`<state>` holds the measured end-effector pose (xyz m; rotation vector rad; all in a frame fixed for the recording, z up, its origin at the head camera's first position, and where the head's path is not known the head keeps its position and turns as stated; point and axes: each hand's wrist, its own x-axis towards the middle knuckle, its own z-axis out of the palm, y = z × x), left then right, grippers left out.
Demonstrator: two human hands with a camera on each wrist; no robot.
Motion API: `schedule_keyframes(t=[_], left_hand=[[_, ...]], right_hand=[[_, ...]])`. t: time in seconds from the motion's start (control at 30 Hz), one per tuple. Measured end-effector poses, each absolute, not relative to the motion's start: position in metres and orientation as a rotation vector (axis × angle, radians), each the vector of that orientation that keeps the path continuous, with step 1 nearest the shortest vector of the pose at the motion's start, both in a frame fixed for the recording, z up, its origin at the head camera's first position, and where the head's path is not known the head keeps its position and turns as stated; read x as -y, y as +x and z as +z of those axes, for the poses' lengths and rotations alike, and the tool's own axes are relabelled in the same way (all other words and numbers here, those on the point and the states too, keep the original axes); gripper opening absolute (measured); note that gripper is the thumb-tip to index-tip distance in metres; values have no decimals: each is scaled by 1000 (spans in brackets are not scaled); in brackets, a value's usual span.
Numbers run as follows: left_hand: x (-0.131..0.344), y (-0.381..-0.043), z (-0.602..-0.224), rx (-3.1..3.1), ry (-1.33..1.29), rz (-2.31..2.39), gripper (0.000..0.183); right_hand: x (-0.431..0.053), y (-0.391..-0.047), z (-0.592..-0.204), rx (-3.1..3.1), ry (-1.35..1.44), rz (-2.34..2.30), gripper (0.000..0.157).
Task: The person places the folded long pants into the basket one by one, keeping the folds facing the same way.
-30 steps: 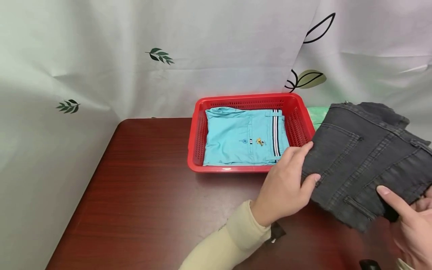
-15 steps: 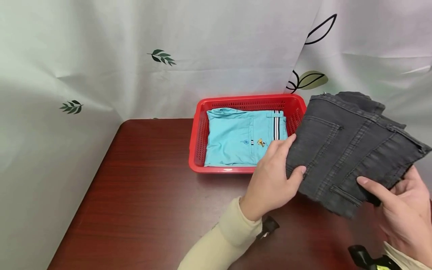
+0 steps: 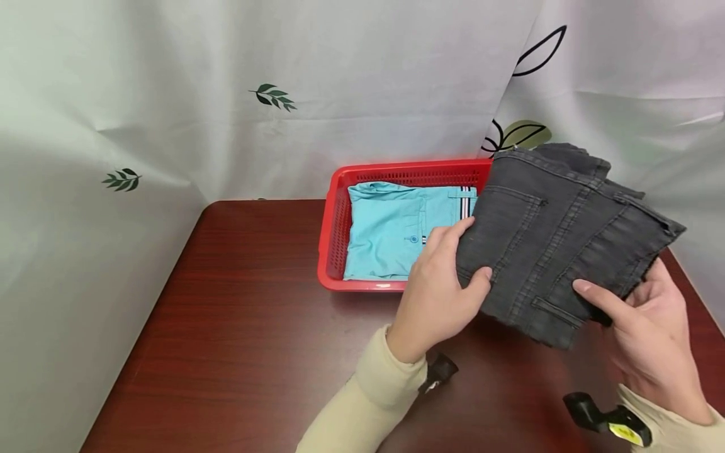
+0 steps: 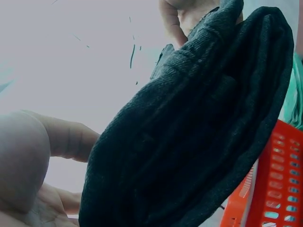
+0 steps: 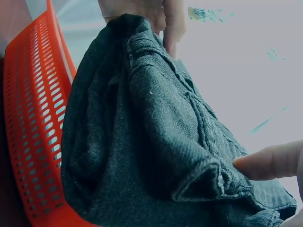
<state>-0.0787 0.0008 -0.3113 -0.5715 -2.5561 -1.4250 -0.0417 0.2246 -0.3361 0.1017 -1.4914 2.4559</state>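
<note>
Screened-off nook, room type unclear | leaf-print cloth (image 3: 368,63) | red-brown table (image 3: 238,327)

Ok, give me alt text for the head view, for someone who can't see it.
A person's left hand and right hand hold a folded dark denim garment over a brown table, hiding part of a red basket with folded light blue clothing in it. A white leaf-print backdrop hangs behind.

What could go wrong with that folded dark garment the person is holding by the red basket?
The left hand and right hand grip the dark garment near its edges, and the wrist views show loose layers, so the fold might slip open. In the head view it hides part of the red basket, which it could snag if lowered there. A bump might also rumple the blue garment inside.
</note>
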Motion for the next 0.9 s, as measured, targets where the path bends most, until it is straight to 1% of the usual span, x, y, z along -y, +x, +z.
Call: schedule_keyframes(t=[0.33, 0.6, 0.9], left_hand=[[12, -84, -308, 2505, -436, -1398, 51], [21, -90, -308, 2461, -415, -1389, 49], [31, -96, -307, 2449, -338, -1393, 48]], right_hand=[[-208, -54, -331, 1491, 129, 2533, 71], [-195, -64, -331, 1464, 149, 2529, 68], [-183, -76, -329, 1518, 177, 2480, 70]])
